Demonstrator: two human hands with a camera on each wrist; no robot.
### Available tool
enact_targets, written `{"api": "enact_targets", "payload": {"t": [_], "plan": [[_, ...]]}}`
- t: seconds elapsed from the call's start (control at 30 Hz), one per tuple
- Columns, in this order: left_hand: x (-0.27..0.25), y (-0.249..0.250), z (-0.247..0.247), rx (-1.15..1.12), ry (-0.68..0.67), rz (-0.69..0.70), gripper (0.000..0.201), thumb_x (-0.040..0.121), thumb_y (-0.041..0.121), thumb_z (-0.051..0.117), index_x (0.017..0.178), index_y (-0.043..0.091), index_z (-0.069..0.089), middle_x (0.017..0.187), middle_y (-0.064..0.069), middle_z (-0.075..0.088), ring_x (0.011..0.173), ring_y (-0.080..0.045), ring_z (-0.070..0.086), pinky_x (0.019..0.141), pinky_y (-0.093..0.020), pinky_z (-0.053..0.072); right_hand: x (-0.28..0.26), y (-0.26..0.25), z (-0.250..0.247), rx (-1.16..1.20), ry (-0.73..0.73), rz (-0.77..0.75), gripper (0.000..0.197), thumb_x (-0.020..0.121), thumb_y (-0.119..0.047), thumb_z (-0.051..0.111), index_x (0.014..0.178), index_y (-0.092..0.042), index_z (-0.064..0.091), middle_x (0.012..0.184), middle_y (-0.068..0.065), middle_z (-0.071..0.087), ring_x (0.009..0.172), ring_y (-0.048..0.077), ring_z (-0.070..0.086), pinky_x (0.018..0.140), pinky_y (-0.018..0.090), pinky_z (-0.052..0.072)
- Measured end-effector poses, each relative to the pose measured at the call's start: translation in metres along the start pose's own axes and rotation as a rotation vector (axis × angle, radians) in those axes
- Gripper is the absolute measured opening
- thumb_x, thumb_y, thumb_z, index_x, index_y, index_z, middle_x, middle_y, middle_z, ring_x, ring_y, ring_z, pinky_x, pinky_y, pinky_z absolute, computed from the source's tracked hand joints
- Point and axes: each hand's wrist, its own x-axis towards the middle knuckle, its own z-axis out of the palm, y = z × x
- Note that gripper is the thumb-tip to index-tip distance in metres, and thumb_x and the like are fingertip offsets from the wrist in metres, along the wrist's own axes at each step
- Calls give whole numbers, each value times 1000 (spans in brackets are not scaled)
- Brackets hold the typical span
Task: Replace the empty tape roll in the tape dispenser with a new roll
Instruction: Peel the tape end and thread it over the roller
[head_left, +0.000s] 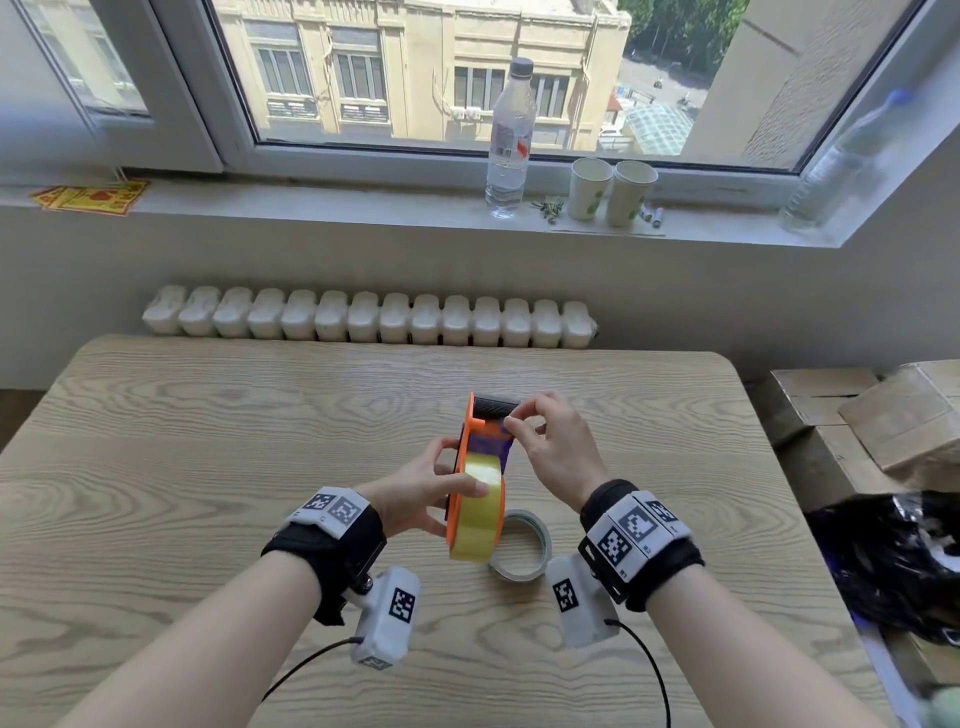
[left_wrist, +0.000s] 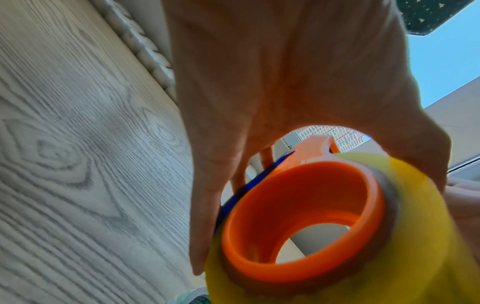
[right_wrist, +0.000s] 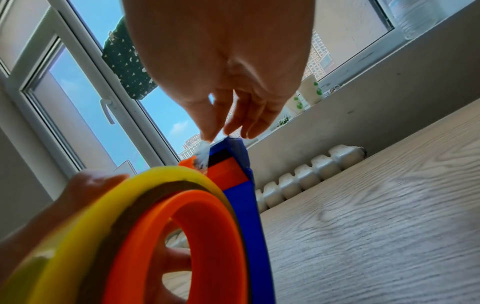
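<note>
Yellow tape roll (head_left: 479, 512) sits on the orange dispenser (head_left: 470, 441); your left hand (head_left: 421, 486) grips both, your right hand (head_left: 553, 447) pinches the tape end (right_wrist: 202, 156) above the roll.

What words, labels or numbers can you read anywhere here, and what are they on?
None can be read.
Bottle label: print too small.
Yellow stickers on the sill: blurred.
Paper cups: green marks only, no words legible.
Wrist tags: black-and-white square codes, tiny characters unreadable.
Yellow roll and dispenser: no print visible.
</note>
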Motion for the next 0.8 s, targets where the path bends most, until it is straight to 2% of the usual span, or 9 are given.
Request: {"api": "enact_targets", "payload": {"t": [0.07, 0.13, 0.27, 0.43, 0.5, 0.6, 0.67, 0.73, 0.8], "plan": [[0, 2, 0, -1, -3, 7, 90, 52, 30, 82, 131, 27, 38, 113, -10, 65, 98, -28, 66, 71, -47, 57, 0, 1, 1, 36, -10, -4, 7, 90, -18, 58, 85, -13, 61, 118, 4, 54, 113, 13, 50, 97, 29, 42], [1, 4, -1, 11, -12, 4, 88, 54, 30, 82, 130, 28, 38, 118, -12, 64, 103, -32, 65, 75, -49, 57, 0, 0, 2, 79, -46, 8, 7, 91, -17, 55, 86, -13, 58, 128, 6, 53, 121, 17, 49, 103, 36, 42], [1, 5, -2, 31, -6, -6, 87, 57, 33, 82, 131, 29, 38, 120, -11, 63, 105, -32, 65, 78, -49, 56, 2, -1, 1, 69, -74, 31, 9, 93, -17, 51, 86, -13, 55, 125, 9, 58, 118, 21, 52, 103, 41, 42], [3, 6, 2, 8, 10, -17, 74, 69, 33, 73, 133, 31, 37, 112, -9, 64, 97, -27, 65, 76, -47, 57, 2, -8, -5, 116, -103, 67, 9, 96, -15, 46, 88, -14, 50, 97, 5, 64, 98, 22, 63, 89, 40, 49], [2, 6, 3, 17, -17, -21, 74, 70, 34, 73, 134, 35, 37, 116, -9, 63, 100, -30, 65, 78, -47, 57, 3, -11, -7, 98, -106, 75, 9, 97, -16, 44, 91, -12, 49, 101, 8, 64, 99, 23, 62, 88, 38, 49], [1, 5, 3, 31, -64, -16, 76, 70, 33, 75, 135, 40, 36, 124, -10, 61, 104, -32, 65, 77, -45, 57, 4, -11, -9, 68, -97, 89, 10, 98, -19, 42, 92, -13, 47, 108, 17, 64, 105, 30, 58, 91, 46, 47], [2, 4, 2, 25, -73, -8, 81, 66, 33, 78, 135, 41, 37, 123, -9, 62, 104, -30, 64, 74, -44, 57, 4, -10, -10, 56, -100, 86, 10, 98, -19, 42, 92, -13, 47, 102, 14, 64, 96, 23, 60, 85, 35, 49], [4, 2, 2, 30, -70, 6, 83, 63, 31, 79, 134, 42, 38, 115, -7, 65, 97, -26, 65, 66, -41, 57, 4, -12, -12, 68, -100, 74, 9, 97, -18, 44, 90, -12, 48, 88, 3, 60, 76, 2, 59, 68, 15, 45], [5, 1, 2, 48, -58, 16, 82, 64, 28, 79, 133, 44, 37, 108, -6, 66, 93, -22, 66, 61, -38, 55, 3, -13, -12, 100, -106, 65, 9, 96, -16, 46, 90, -11, 50, 88, -1, 57, 69, -5, 56, 67, 17, 45]]}}
